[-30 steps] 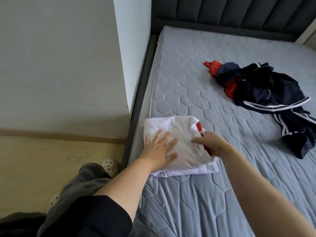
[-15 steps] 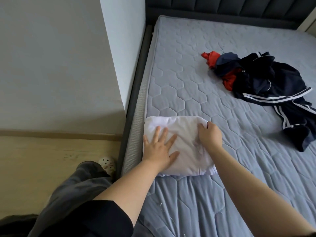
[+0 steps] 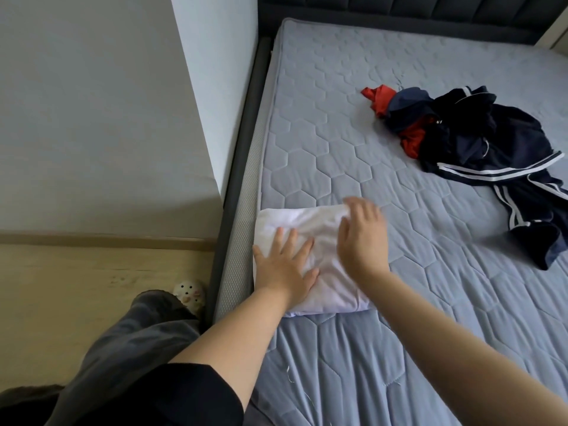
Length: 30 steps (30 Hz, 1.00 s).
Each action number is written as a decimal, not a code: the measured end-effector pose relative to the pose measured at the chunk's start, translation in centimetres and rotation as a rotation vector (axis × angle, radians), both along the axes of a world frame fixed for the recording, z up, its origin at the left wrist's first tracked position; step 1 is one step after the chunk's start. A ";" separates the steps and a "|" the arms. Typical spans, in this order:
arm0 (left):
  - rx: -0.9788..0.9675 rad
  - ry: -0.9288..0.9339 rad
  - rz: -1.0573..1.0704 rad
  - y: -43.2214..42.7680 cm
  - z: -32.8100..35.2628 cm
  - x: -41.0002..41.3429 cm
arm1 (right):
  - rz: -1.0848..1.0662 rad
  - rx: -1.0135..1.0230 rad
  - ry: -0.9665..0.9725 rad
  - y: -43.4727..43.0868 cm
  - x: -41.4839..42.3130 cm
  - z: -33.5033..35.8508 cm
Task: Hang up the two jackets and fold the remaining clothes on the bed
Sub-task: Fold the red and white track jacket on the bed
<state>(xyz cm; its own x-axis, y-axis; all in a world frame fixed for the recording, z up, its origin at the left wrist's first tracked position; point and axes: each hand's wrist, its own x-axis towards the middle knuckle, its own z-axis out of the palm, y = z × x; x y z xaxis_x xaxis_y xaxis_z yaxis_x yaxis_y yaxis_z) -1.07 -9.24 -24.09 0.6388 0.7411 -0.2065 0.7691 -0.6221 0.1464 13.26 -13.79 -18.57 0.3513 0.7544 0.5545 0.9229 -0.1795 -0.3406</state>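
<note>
A folded white garment [image 3: 301, 224] lies at the left edge of the grey quilted mattress [image 3: 322, 142]. My left hand [image 3: 284, 267] rests flat on its near left part, fingers spread. My right hand [image 3: 362, 238] lies flat over its right side, fingers apart and slightly blurred, holding nothing. Further back on the right sits a crumpled heap: a red piece [image 3: 381, 98] and navy clothes with white stripes [image 3: 498, 155].
A dark bed frame [image 3: 242, 142] runs along the mattress's left side, against a white wall corner [image 3: 212, 87]. A padded dark headboard [image 3: 430, 7] is at the top. My trouser leg and a light slipper [image 3: 189, 295] stand on the wooden floor.
The red edge at the garment's right side was tucked out of sight. My right hand went from pinching that edge to lying flat on top. My left hand stayed pressed down.
</note>
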 end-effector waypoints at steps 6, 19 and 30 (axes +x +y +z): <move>0.036 0.013 -0.011 0.2 -0.4 -0.2 | -0.107 -0.653 0.116 -5.3 3.0 -6.8; 0.110 0.015 -0.090 -1.7 0.5 2.3 | -0.224 -0.560 0.977 -2.4 4.8 -4.8; 0.137 0.024 -0.133 -1.4 -0.4 2.0 | -0.086 -0.633 1.637 -3.6 6.1 -4.6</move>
<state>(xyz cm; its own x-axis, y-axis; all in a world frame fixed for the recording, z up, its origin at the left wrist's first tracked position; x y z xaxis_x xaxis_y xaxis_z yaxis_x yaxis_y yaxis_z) 0.89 -10.62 -24.51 0.7288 0.6730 -0.1263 0.6813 -0.7311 0.0361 19.40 -17.40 -23.14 0.2448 0.6459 -0.7231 -0.2853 -0.6649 -0.6904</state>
